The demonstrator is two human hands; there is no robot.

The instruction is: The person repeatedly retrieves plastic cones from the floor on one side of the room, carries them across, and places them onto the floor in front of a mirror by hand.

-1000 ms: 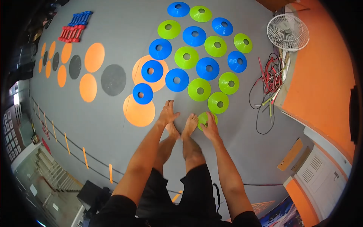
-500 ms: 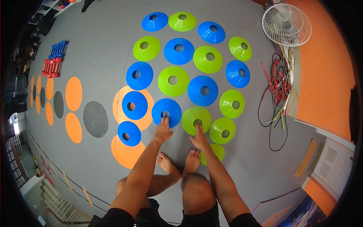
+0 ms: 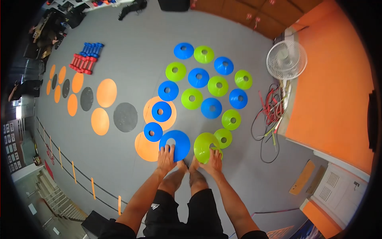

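Note:
My left hand [image 3: 166, 158] grips a blue disc cone [image 3: 181, 145] by its centre hole, raised off the floor. In my right hand [image 3: 213, 160] is a green disc cone [image 3: 202, 146], also lifted and held at its hole and edge. Ahead of both hands, several blue and green cones lie spread over the grey floor, among them a blue one [image 3: 211, 108], a green one [image 3: 191, 98] and a blue one [image 3: 153, 132]. Another green cone [image 3: 223, 138] rests just right of the held green one, and one more is mostly hidden beneath my right hand.
Orange and black floor circles [image 3: 125, 117] run to the left, with red and blue dumbbells [image 3: 83, 63] behind them. A white fan [image 3: 286, 59] and tangled cables [image 3: 272, 105] stand at the right by the orange wall [image 3: 330, 87]. Brown cabinets [image 3: 238, 12] are at the back.
Both hands have taken hold of a cone each, left blue and right green, and lifted them from the floor. The body has risen, and the view shows the cones from farther away.

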